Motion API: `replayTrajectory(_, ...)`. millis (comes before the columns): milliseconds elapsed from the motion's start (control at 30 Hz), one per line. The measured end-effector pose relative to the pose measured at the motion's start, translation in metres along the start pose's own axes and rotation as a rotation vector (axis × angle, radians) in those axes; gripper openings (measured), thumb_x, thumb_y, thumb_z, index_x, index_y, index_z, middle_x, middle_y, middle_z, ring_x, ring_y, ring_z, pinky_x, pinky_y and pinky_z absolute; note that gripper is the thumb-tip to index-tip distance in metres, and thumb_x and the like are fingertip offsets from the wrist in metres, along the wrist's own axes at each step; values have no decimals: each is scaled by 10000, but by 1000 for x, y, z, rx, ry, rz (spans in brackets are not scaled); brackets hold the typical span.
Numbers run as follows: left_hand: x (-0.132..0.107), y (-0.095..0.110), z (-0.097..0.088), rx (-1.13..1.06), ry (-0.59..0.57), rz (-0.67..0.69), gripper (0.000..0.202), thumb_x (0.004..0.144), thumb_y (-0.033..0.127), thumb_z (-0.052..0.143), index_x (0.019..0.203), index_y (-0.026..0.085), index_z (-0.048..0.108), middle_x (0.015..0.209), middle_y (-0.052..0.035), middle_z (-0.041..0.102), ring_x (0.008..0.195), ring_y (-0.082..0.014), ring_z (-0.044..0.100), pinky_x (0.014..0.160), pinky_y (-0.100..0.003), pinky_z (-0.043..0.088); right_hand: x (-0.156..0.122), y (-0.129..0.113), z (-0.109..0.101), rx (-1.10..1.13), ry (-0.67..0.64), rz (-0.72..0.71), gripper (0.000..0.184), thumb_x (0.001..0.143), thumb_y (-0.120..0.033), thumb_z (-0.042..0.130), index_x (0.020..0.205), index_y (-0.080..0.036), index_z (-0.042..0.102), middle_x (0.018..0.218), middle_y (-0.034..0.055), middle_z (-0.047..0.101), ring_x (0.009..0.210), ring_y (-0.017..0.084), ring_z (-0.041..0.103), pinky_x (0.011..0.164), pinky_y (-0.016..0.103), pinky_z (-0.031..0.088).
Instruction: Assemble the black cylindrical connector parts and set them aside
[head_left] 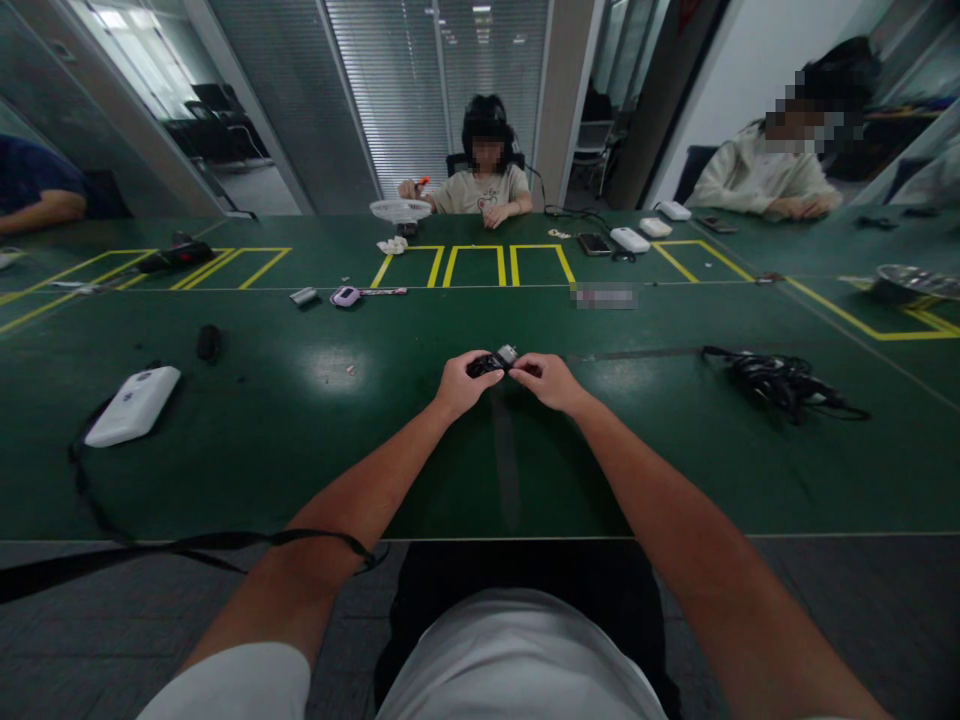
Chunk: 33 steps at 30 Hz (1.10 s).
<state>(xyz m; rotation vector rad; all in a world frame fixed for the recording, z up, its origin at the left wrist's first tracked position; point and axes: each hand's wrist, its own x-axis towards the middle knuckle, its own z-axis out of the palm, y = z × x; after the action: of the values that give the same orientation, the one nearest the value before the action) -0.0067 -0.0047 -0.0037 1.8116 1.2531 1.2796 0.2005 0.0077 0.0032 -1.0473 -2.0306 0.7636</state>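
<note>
Cable (482,367), black and coiled, sits between both hands above the table (420,480). The left hand's (460,385) fingers close around the coil; the right hand's (553,380) are nearly together at its right end, their exact hold too small to tell. It looks light and limp, so the firmer pale plug (508,353) and the coil's middle seem the surest holds. Level at right lies another black bundle (784,382); far left of centre, a purple gadget (346,297).

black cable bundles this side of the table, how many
2: a small black cable bundle between left hand and right hand, a larger tangled black cable bundle off to the right.
</note>
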Motion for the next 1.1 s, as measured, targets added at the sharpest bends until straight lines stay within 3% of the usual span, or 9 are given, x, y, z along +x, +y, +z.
replayTrajectory(567,0,-2,-3,-93,-70,-21,403,721,361,773,1033,115,708,883,-81,708,769,-200,649,727,-334,516,-1,-1,-3,-12,-9,17,268,841,-413,634,814,-159,714,724,23,652,637,128,535,622,261,376)
replayTrajectory(833,0,-3,-1,-247,-102,-90,428,682,363,798,1002,98,697,769,-37,664,603,-140,590,587,-277,485,-2,-1,-4,6,-13,31,307,819,-456,654,781,-154,696,683,11,620,613,118,501,598,254,353)
replayTrajectory(1100,-1,1,-1,-440,-158,-180,428,652,344,808,979,100,681,787,-32,649,613,-125,584,541,-250,498,-2,-7,-6,46,-19,68,339,783,-486,686,754,-149,683,657,2,593,608,113,481,585,251,340)
